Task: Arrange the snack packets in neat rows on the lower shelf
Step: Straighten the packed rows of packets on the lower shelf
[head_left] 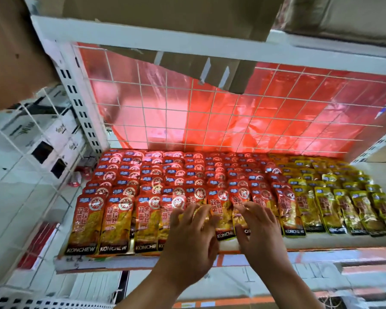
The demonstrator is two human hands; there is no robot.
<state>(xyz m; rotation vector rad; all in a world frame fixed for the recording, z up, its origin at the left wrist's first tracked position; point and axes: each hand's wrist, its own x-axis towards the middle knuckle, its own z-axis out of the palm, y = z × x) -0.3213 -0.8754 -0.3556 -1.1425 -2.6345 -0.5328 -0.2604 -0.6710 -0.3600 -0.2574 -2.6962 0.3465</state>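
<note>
left hand (192, 230) and right hand (260, 228) lie flat, fingers spread, gripping nothing, on front-row red packets (221, 204); the one between them runs lengthwise straight ahead (both equally near).

The left hand (187, 237) and right hand (262, 230) cover the lower halves of several front-row red packets (118, 219); the left fingertips (188, 211) blur, so pinching or pressing cannot be told. Both forearms (147, 291) run off the bottom edge. Behind the front row only packet tops show, print unreadably small. The yellow packets (325, 210) are clipped at the right edge.
</note>
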